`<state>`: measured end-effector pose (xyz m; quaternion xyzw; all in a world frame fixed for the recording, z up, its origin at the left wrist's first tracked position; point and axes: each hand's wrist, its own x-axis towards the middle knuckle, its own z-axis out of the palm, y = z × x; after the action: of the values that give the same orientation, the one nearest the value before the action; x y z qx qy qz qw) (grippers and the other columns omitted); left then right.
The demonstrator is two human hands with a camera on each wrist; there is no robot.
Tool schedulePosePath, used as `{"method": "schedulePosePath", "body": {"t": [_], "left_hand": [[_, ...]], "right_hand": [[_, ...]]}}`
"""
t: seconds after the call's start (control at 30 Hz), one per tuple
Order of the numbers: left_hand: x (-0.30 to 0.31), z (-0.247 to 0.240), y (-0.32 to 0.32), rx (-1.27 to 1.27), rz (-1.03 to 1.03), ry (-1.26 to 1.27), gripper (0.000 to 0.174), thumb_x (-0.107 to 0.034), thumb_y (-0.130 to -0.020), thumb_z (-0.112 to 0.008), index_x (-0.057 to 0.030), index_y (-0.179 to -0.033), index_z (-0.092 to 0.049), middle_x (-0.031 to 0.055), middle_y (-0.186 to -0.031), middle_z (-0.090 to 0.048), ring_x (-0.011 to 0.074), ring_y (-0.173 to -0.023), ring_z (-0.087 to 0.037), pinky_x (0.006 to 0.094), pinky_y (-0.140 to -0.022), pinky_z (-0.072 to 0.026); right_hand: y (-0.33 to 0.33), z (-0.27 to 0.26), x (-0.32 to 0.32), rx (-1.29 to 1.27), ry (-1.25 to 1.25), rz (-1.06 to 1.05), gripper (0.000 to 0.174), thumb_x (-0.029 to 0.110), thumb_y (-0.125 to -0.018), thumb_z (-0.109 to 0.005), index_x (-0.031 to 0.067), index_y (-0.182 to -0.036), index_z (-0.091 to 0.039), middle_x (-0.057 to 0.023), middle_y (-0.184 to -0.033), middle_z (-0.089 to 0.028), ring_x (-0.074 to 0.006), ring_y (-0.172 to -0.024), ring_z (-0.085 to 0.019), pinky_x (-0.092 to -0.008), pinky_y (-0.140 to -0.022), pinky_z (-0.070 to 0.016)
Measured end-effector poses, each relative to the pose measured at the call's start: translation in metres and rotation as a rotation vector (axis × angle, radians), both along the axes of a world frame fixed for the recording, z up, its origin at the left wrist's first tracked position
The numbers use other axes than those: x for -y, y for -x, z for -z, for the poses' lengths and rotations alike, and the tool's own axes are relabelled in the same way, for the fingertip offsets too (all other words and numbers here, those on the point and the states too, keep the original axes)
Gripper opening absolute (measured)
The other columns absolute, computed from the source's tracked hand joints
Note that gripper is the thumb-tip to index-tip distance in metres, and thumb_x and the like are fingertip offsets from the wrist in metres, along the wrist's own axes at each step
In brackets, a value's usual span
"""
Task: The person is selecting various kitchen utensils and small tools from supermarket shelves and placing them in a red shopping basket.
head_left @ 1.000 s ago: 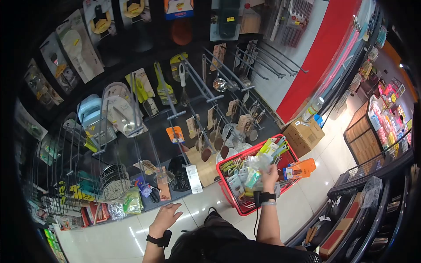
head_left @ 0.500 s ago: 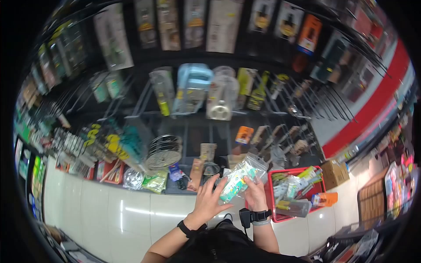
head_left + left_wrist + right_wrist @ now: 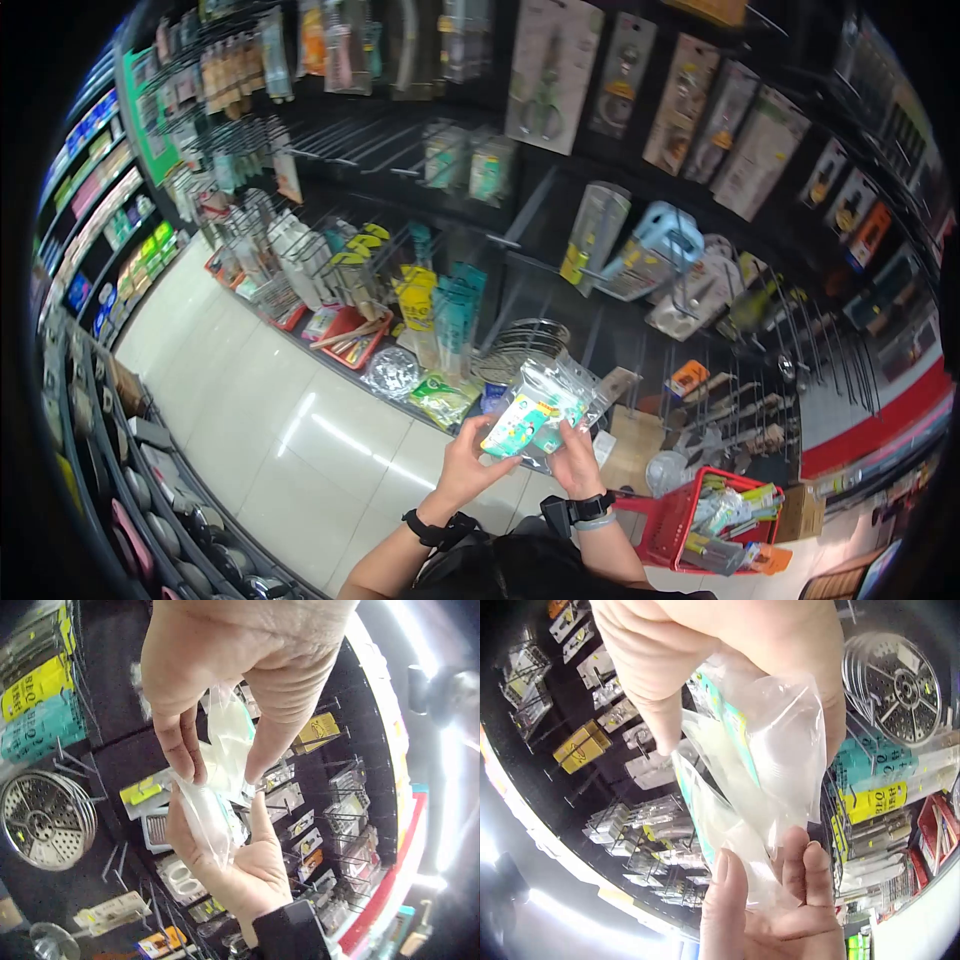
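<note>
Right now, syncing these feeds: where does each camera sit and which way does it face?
Head: worn on the head, facing down at hooked shelves and floor; left hand and right hand hold clear plastic packets with green-and-white cards.
Left wrist: on that wrist, looking past the left hand's fingers at shelves; right hand below.
Right wrist: on that wrist, looking past its fingers; left hand's fingers below.
Both wrist views show the packets and a round perforated steel steamer tray.

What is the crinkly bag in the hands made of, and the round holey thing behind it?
The bag looks like thin clear plastic: glossy, see-through, wrinkled. The round steamer seems shiny metal, silvery with punched holes.
</note>
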<state>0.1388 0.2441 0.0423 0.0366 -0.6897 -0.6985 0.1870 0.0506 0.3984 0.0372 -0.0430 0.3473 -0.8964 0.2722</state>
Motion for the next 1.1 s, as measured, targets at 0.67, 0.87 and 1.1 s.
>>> {"method": "schedulePosePath", "body": {"t": [0.67,0.87,1.1], "left_hand": [[0.14,-0.066,0.062,-0.307,-0.458,-0.242,0.084,0.009,-0.07,-0.069,-0.0061,-0.139,-0.023,0.0166,-0.119,-0.051,0.0252,-0.098,-0.06,0.036,-0.07,-0.0559],[0.191,-0.111,0.109,-0.35,-0.478,-0.282,0.085,0.012,-0.069,-0.066,-0.0047,-0.142,-0.026,0.014,-0.133,-0.044,0.0232,-0.116,-0.051,0.0354,-0.094,-0.0461],[0.21,-0.108,0.123,-0.341,-0.468,-0.237,0.08,0.008,-0.072,-0.067,-0.002,-0.141,-0.027,0.0157,-0.13,-0.046,0.0204,-0.102,-0.058,0.0301,-0.075,-0.0549]], "right_hand": [[0.107,0.019,0.097,0.049,-0.036,-0.184,0.039,-0.005,-0.084,-0.053,0.0007,-0.121,-0.044,-0.0114,-0.111,-0.057,-0.0243,-0.102,-0.057,-0.0391,-0.091,-0.0459],[0.122,0.006,0.104,0.016,-0.016,-0.243,0.043,-0.008,-0.083,-0.05,-0.0001,-0.124,-0.042,-0.0119,-0.113,-0.057,-0.0242,-0.104,-0.057,-0.039,-0.091,-0.0467],[0.134,0.014,0.107,0.026,-0.029,-0.25,0.045,-0.01,-0.082,-0.053,0.0,-0.125,-0.043,-0.0114,-0.115,-0.056,-0.022,-0.104,-0.057,-0.036,-0.089,-0.0465]]}}
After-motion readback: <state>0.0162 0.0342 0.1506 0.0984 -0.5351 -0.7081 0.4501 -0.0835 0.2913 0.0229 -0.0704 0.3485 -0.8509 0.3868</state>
